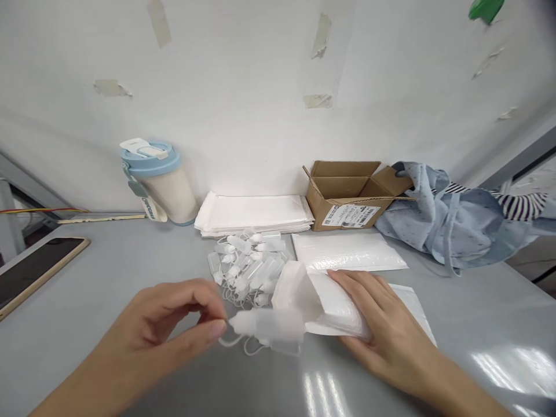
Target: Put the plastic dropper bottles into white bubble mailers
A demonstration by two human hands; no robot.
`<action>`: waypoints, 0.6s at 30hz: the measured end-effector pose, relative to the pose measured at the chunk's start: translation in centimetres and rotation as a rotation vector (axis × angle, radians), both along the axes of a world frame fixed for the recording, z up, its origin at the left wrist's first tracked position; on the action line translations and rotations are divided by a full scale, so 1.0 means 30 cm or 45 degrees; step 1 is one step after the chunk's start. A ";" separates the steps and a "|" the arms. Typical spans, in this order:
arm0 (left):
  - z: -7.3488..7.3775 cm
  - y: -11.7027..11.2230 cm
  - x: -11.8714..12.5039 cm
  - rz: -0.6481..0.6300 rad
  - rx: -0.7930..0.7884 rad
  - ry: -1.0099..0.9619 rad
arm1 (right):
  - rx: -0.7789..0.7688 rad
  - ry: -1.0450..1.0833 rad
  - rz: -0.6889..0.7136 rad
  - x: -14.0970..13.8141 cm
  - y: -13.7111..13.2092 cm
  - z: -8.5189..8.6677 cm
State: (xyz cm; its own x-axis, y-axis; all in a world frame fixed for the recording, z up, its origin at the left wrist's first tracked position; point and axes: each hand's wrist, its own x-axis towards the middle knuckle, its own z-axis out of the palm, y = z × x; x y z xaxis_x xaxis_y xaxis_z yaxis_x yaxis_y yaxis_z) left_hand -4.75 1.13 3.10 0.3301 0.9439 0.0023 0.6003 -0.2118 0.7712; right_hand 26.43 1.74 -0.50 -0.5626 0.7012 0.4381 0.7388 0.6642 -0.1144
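Thumb and forefinger of my left hand (pixel 174 327) are pinched at the nozzle end of a translucent dropper bottle (pixel 271 323), blurred by motion. Its base points right, at the mouth of a white bubble mailer (pixel 341 304). A second bottle (pixel 285 346) shows just under it; whether my fingers hold that one too is unclear. My right hand (pixel 386 327) is wrapped round the mailer, whose mouth gapes to the left with its flap folded out. Behind the hands lies a pile of similar small bottles (pixel 247 263) with looped cap straps.
A stack of white mailers (pixel 256 211) lies against the wall, beside an open cardboard box (pixel 354 200). More mailers (pixel 347 250) lie flat nearby. A tumbler (pixel 167 185) and phone (pixel 39 269) are on the left; a blue cloth bag (pixel 456 214) is on the right.
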 end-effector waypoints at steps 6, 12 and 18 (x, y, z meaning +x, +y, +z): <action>-0.025 0.010 0.034 -0.081 0.289 0.013 | -0.089 0.043 0.083 -0.035 -0.021 -0.001; -0.111 -0.047 0.108 -0.035 0.574 0.362 | -0.123 0.148 0.216 -0.086 -0.062 -0.024; -0.143 -0.070 0.132 -0.026 0.686 0.396 | -0.089 0.129 0.265 -0.093 -0.080 -0.019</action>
State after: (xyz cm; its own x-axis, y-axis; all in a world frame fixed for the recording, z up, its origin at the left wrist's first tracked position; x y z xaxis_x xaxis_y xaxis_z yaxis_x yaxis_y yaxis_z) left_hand -0.80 -0.97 -1.19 0.4102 0.8303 0.3772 0.7712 -0.5366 0.3425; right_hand 23.62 -0.65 -1.08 -0.6538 0.6050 0.4545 0.5688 0.7891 -0.2320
